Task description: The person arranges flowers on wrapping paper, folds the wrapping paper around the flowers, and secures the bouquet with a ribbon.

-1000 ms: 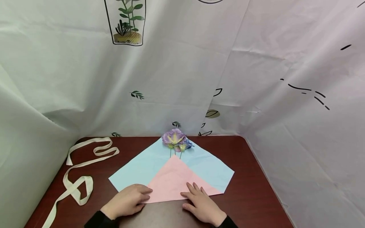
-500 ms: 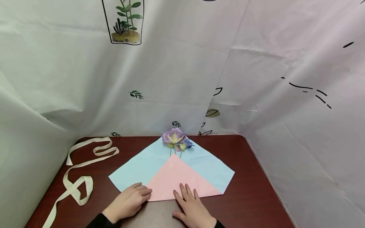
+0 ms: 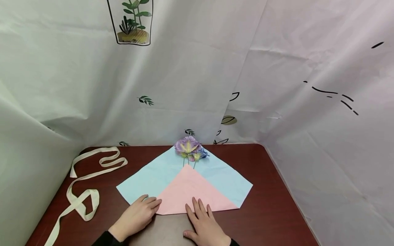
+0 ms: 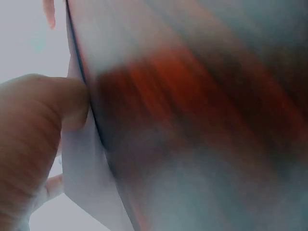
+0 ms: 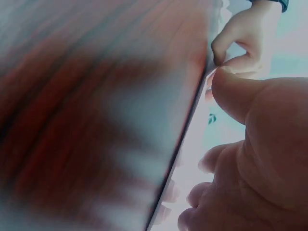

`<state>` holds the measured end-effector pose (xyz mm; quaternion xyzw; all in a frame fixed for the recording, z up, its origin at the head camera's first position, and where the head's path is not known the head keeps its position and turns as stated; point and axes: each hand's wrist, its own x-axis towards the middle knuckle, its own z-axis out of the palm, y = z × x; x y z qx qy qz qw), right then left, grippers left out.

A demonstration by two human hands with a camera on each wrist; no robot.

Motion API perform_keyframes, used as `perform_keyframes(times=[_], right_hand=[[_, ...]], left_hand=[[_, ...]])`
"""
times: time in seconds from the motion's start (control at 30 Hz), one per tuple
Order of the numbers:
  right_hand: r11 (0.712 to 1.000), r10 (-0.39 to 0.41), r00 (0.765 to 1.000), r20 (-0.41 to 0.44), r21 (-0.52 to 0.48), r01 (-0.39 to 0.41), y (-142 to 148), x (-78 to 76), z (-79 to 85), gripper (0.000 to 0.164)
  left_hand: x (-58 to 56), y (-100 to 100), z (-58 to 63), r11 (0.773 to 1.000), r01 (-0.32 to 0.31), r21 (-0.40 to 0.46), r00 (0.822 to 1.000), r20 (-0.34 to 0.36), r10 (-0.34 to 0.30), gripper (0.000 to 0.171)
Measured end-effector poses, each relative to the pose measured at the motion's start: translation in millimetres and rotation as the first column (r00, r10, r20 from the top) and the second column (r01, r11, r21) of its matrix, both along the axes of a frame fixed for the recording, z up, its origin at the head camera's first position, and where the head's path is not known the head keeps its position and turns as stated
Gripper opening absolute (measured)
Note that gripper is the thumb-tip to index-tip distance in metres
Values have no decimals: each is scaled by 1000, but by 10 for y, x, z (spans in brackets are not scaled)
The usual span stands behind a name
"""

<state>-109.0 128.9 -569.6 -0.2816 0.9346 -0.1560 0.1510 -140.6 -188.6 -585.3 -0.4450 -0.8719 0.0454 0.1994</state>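
A light blue sheet of paper [image 3: 144, 181] lies on the table, with a pink flap [image 3: 187, 191] folded up from its near edge. Purple and blue flowers [image 3: 188, 147] rest at its far corner; the flap covers their lower stems. My left hand [image 3: 136, 216] is at the left end of the fold, and in the right wrist view its thumb and forefinger pinch the paper there. With fingers spread, my right hand [image 3: 204, 225] presses on the flap near the middle of the folded edge, thumb on the tabletop.
A long cream ribbon [image 3: 81, 205] lies in loops on the left of the dark red-brown table [image 3: 261, 218]. White printed cloth [image 3: 184, 75] hangs behind the table and along both sides.
My right hand has slid left along the fold, its fingers now pointing more straight ahead. My left hand has shifted slightly at its corner. The flowers and ribbon stay in place.
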Motion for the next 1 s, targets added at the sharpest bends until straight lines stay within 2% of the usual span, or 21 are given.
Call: perform_keyframes(times=[0.17, 0.3, 0.43, 0.5, 0.57, 0.63, 0.77, 0.87, 1.0], right_hand=[[999, -43, 999, 20, -28, 44, -14, 22, 31, 75], [995, -99, 994, 42, -8, 100, -1, 7, 43, 77], [992, -125, 990, 58, 24, 124, 11, -23, -5, 83], [990, -137, 989, 62, 23, 136, 10, -33, -29, 83], [989, -146, 988, 55, 10, 146, 3, -40, -38, 82], [988, -153, 988, 20, -7, 153, -7, -54, -33, 79], [986, -169, 982, -88, -28, 167, -28, -90, -5, 66], [983, -186, 970, -154, -28, 184, -52, -117, -7, 59], [980, -201, 958, -205, -27, 199, -111, -185, 1, 56]], left_hand=[[0, 39, 28, 991, 92, 92, 996, 2, -93, 19], [15, 70, 79, 981, 165, 105, 986, 21, -168, 9], [7, 99, 159, 975, 198, 100, 979, 35, -202, 47], [-14, 130, 220, 975, 206, 89, 978, 23, -209, 50], [-39, 175, 299, 973, 218, 73, 976, -2, -218, 36], [-67, 227, 377, 972, 230, 47, 973, -41, -228, 21], [-106, 340, 497, 967, 253, 12, 961, -118, -250, 10], [-117, 411, 521, 966, 259, -7, 955, -150, -257, 6], [-107, 463, 488, 967, 251, -32, 956, -146, -253, 8]])
